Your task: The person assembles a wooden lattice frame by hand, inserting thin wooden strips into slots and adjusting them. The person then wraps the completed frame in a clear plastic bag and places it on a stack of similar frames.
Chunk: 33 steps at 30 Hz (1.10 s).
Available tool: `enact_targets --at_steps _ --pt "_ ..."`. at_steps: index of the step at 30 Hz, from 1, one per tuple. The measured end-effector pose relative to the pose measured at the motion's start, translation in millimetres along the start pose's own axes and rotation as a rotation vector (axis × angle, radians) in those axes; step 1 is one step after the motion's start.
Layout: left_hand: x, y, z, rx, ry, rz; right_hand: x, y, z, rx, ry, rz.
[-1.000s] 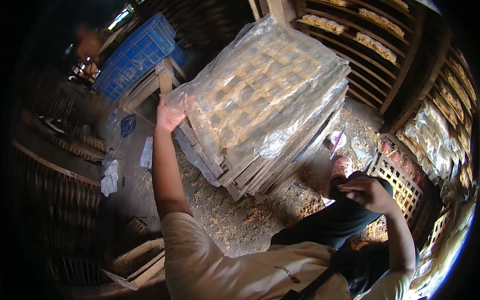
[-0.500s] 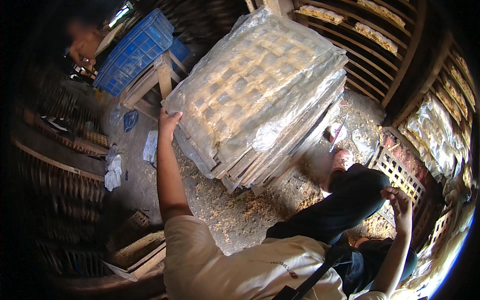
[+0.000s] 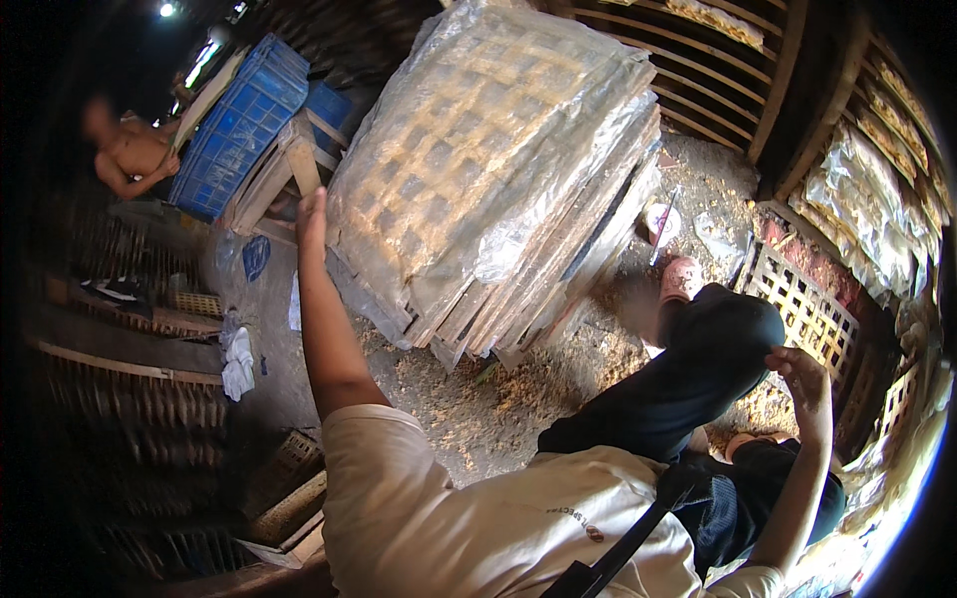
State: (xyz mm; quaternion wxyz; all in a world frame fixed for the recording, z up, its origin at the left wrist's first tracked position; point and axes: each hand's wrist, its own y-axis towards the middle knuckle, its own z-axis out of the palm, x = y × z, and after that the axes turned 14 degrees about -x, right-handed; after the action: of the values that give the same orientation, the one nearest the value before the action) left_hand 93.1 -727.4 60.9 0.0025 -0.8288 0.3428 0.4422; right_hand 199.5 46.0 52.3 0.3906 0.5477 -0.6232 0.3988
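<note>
A stack of wooden trays [image 3: 543,294] stands in front of me, its top covered by a clear plastic sheet [image 3: 508,249]. Through the sheet shows a pale yellowish layer with a grid of darker squares. My left hand [image 3: 312,217] is raised beside the stack's left corner. It appears edge-on, so its fingers are mostly hidden and I cannot tell whether they touch the sheet. My right hand [image 3: 800,377] is beside my bent knee, fingers curled in, with nothing visible in them.
Blue plastic crates [image 3: 242,125] rest on a wooden stand [image 3: 289,164], with another person [image 3: 135,159] behind. Slatted racks [image 3: 688,85] line the right side, where a lattice crate [image 3: 797,309] leans. A round white container [image 3: 662,221] and scattered crumbs [image 3: 478,409] lie on the floor.
My left hand has shifted slightly left and turned edge-on; before, it was at the sheet's corner with its thumb showing. The stack appears further left in view. My right hand remains by the knee.
</note>
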Motion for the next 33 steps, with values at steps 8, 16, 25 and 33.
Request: enact_targets --at_steps 8,16,25,33 --pt "63 -36 9 0.159 -0.79 -0.441 -9 15 21 0.054 0.069 -0.024" --pt "92 -19 14 0.003 -0.745 -0.543 48 52 111 0.329 0.288 0.022" --pt "79 -12 17 -0.01 -0.792 -0.505 92 106 271 0.574 0.533 0.277" --pt "67 -29 3 -0.223 -0.855 -0.676 53 99 295 0.616 0.591 0.04"
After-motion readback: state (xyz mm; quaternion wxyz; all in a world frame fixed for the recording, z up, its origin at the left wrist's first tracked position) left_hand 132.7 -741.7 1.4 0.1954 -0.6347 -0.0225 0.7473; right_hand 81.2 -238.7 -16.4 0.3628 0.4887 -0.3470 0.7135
